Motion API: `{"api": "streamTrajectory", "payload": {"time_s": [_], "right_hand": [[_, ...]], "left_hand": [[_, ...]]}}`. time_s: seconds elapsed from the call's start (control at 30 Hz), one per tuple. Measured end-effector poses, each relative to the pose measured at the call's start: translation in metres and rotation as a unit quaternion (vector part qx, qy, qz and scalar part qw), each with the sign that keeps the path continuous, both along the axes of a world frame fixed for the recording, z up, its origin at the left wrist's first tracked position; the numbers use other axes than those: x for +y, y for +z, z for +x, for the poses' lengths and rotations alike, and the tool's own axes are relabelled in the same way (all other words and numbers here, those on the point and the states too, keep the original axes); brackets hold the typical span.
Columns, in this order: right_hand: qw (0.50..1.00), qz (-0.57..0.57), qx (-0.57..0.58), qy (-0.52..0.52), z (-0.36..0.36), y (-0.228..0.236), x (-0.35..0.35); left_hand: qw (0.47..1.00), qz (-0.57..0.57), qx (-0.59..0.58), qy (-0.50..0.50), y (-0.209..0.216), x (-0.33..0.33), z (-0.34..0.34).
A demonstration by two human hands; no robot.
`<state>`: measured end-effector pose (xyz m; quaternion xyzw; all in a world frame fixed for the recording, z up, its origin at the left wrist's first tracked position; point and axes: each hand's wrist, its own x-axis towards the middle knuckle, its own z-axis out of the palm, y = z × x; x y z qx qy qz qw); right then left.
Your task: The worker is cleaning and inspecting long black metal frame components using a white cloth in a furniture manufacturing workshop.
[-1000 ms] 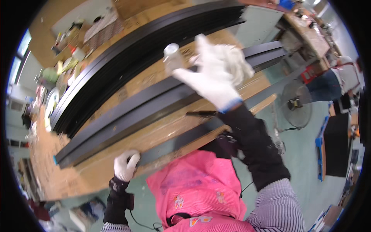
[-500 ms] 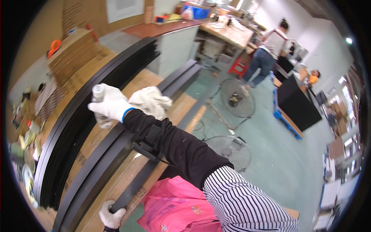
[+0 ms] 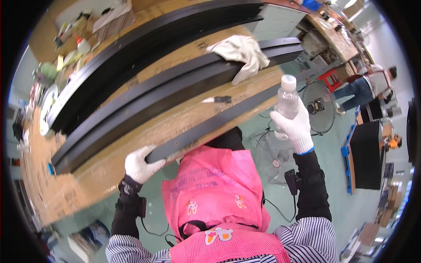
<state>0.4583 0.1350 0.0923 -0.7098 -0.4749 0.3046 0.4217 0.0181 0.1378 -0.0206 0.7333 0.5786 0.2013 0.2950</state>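
My left hand [image 3: 142,165], in a white glove, grips the near left end of a long black strip [image 3: 193,131] with small holes in it. That strip lies along the front edge of the cardboard-covered table [image 3: 48,197]. Off to the right, my gloved right hand [image 3: 294,127] is closed round a clear plastic bottle [image 3: 287,100] with a white cap, held upright near the strip's far part. A white cloth [image 3: 241,50] is draped over a stack of black bars [image 3: 144,98]. Between those bars and the strip lies a small knife-like tool [image 3: 218,100] with a black end.
More long black strips [image 3: 144,37] are piled at the back of the table. Two floor fans [image 3: 318,105] stand beyond its right side. A person [image 3: 372,85] stands farther off near a workbench [image 3: 331,37]. A black box-shaped load [image 3: 367,153] rests on a blue pallet.
My right hand has carried the bottle from over the back strips to the right, near the front edge. My view has turned; my left hand still holds the strip's end.
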Motion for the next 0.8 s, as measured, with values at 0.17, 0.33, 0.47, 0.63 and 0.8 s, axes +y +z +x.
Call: {"api": "streamTrajectory", "payload": {"time_s": [0.17,0.33,0.47,0.63,0.8], "right_hand": [[0.986,-0.072,-0.151,0.019,-0.002,-0.036,-0.035],[0.957,-0.105,-0.269,0.021,0.017,-0.058,-0.056],[0.94,-0.111,-0.32,0.045,0.023,-0.056,-0.06],[0.913,-0.123,-0.378,0.088,0.019,-0.04,-0.053],[0.875,-0.119,-0.451,0.131,0.013,-0.042,-0.043]], "left_hand": [[0.999,0.01,-0.031,0.026,0.009,-0.033,0.001],[0.997,-0.034,-0.062,0.027,0.055,-0.063,0.018],[0.994,-0.063,-0.076,0.04,0.087,-0.07,0.033],[0.999,0.03,-0.028,0.022,0.084,-0.082,0.035],[0.996,0.083,0.02,0.013,0.05,-0.091,0.036]]}}
